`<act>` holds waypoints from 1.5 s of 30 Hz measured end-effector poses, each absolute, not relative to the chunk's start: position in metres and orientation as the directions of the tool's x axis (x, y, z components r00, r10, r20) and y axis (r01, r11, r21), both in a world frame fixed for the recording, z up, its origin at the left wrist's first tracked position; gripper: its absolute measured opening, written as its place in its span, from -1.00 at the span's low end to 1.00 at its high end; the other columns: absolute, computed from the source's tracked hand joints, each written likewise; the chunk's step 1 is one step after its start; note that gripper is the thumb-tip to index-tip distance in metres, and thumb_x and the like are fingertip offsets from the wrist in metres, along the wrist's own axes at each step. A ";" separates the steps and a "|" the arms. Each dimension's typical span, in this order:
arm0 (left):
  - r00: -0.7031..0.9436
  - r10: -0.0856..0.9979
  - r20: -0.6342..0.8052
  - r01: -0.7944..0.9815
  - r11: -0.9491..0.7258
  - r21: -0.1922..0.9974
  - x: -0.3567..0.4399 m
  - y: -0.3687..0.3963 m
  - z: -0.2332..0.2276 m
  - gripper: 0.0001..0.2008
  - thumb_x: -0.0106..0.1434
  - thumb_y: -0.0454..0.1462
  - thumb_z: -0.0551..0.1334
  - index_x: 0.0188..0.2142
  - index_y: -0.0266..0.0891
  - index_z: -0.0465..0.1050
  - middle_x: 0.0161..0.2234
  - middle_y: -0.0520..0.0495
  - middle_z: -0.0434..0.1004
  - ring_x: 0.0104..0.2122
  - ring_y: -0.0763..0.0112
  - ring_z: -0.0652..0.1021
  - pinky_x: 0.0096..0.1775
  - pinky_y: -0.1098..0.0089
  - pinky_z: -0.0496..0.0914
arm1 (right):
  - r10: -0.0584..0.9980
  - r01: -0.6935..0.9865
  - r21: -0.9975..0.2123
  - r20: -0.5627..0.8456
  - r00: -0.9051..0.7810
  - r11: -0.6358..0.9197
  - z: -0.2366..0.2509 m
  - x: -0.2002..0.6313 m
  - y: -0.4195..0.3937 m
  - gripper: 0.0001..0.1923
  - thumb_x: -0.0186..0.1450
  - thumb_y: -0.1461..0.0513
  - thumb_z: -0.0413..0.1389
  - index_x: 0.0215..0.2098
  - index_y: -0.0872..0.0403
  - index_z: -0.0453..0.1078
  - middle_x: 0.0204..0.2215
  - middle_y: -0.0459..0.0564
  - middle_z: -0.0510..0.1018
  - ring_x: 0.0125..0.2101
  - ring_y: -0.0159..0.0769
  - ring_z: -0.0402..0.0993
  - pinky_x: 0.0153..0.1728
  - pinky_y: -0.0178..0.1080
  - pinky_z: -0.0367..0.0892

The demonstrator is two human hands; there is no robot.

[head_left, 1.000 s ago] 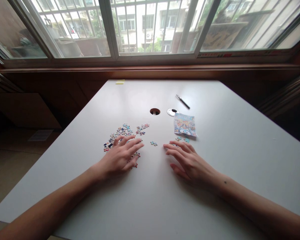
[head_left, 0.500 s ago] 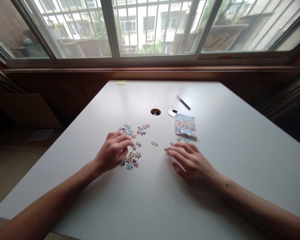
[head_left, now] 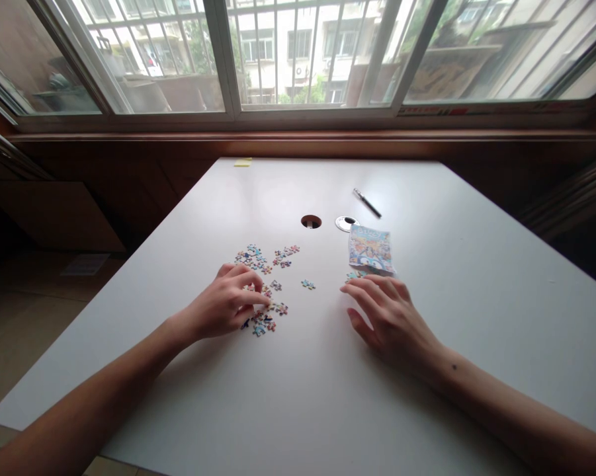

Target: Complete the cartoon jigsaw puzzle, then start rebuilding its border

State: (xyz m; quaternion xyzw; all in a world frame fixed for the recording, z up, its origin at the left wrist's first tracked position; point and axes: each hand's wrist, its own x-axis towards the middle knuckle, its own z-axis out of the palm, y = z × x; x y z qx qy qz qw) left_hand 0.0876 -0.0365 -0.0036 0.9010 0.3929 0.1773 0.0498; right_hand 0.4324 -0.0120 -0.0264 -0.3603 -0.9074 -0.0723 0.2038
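Note:
My left hand [head_left: 232, 297] is at the left group of jigsaw pieces [head_left: 264, 324], fingers partly bent and apart. Its stretched index finger touches pieces there. Behind that hand lie more jigsaw pieces [head_left: 251, 256] in a loose cluster, with a smaller bunch [head_left: 286, 256] to its right. A few joined pieces [head_left: 308, 284] rest between my two hands. My right hand [head_left: 382, 311] hovers or rests low over the table, palm down, fingers spread. Its fingers partly cover some light blue pieces [head_left: 356, 274] just below a printed puzzle picture [head_left: 371, 249].
The white table [head_left: 298, 396] has a round cable hole [head_left: 311, 222], with its loose metal ring cover [head_left: 346, 224] beside it. A dark pen [head_left: 368, 203] lies farther back. A yellow strip [head_left: 243, 162] is at the far edge, below the barred window [head_left: 307, 53].
My left index finger has come down and forward onto the lower pieces, and some shifted right. My right hand has moved slightly right and away from me, covering more pieces by the picture.

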 end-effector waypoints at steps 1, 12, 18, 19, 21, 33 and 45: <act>0.647 0.718 0.257 0.681 -0.696 0.229 0.088 -0.037 -0.003 -0.67 0.26 -0.45 0.19 -0.13 0.00 0.55 -0.19 -0.01 0.50 -0.08 0.26 0.43 0.05 0.16 0.14 | 0.618 0.674 -0.021 0.420 -0.664 0.739 -0.027 0.432 -0.012 -0.71 0.38 0.25 0.02 0.07 0.09 0.30 -0.01 0.13 0.50 0.02 -0.01 0.34 0.04 0.01 0.16; 0.614 0.755 0.228 0.728 -0.654 0.206 0.065 -0.027 0.008 -0.68 0.19 -0.52 0.14 -0.40 -0.10 0.58 -0.25 0.01 0.51 -0.16 0.31 0.45 0.00 0.20 0.17 | 0.604 0.645 -0.057 0.422 -0.676 0.762 -0.027 0.433 -0.012 -0.70 0.37 0.27 0.03 0.06 0.08 0.31 -0.02 0.14 0.51 0.01 -0.01 0.36 0.02 0.01 0.18; 0.662 0.728 0.178 0.694 -0.685 0.220 0.069 -0.031 0.010 -0.59 0.23 -0.51 0.13 -0.20 0.03 0.60 -0.22 0.01 0.51 -0.14 0.30 0.44 0.04 0.19 0.15 | 0.607 0.642 -0.067 0.414 -0.678 0.763 -0.027 0.433 -0.012 -0.70 0.36 0.27 0.04 0.06 0.07 0.31 -0.02 0.13 0.51 0.00 -0.03 0.37 0.02 0.01 0.19; 0.658 0.731 0.179 0.697 -0.682 0.222 0.068 -0.031 0.011 -0.58 0.22 -0.51 0.13 -0.17 0.04 0.59 -0.21 0.01 0.51 -0.14 0.30 0.44 0.04 0.19 0.14 | 0.607 0.642 -0.067 0.413 -0.679 0.763 -0.027 0.433 -0.012 -0.70 0.36 0.27 0.04 0.06 0.07 0.31 -0.02 0.13 0.51 0.00 -0.02 0.36 0.02 0.00 0.19; 0.654 0.738 0.169 0.699 -0.674 0.241 0.065 -0.031 0.014 -0.59 0.20 -0.52 0.13 -0.20 0.01 0.60 -0.21 0.01 0.51 -0.13 0.29 0.43 0.04 0.20 0.15 | 0.611 0.645 -0.066 0.409 -0.678 0.761 -0.027 0.433 -0.012 -0.70 0.36 0.26 0.04 0.06 0.08 0.31 -0.02 0.13 0.51 0.01 -0.02 0.36 0.02 0.00 0.18; 0.632 0.768 0.107 0.717 -0.632 0.295 0.045 -0.027 0.026 -0.55 0.20 -0.52 0.09 -0.26 0.03 0.64 -0.27 0.01 0.45 -0.18 0.36 0.44 0.08 0.24 0.12 | 0.606 0.641 -0.063 0.404 -0.685 0.765 -0.028 0.433 -0.011 -0.71 0.37 0.27 0.03 0.06 0.06 0.29 -0.02 0.13 0.50 0.01 -0.01 0.34 0.02 0.01 0.19; 0.635 0.768 0.083 0.719 -0.627 0.300 0.035 -0.025 0.028 -0.59 0.20 -0.49 0.11 -0.38 0.03 0.64 -0.33 0.05 0.47 -0.23 0.42 0.48 0.08 0.29 0.14 | 0.605 0.639 -0.066 0.408 -0.684 0.766 -0.028 0.433 -0.011 -0.72 0.36 0.26 0.03 0.04 0.04 0.31 -0.02 0.12 0.51 0.01 -0.01 0.36 0.01 0.00 0.20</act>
